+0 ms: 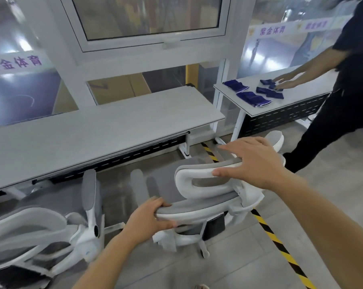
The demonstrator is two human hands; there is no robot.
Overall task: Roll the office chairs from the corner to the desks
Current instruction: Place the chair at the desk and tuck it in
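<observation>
Two hands on one chair (197,207), nearest of all, just short of the desk's (93,132) right end. Left hand (149,217) curled round the back's upper edge: fingers over grey mesh, thumb beneath on white plastic. Right hand (253,163) laid flat on the curved headrest (189,176), fingers straight and slightly spread, thumb along its white rim. Back's long axis roughly parallel to the desk's front edge; seat facing the desk, blurred. Left of that, also before the desk, a second chair (41,224): white frame, grey mesh. Black-and-yellow striped tape (280,249) on the grey floor, running out from under the desk's right end. Beyond that end, a second desk (301,94) with folded blue cloths (252,99), another person's hand (285,82) on one.
</observation>
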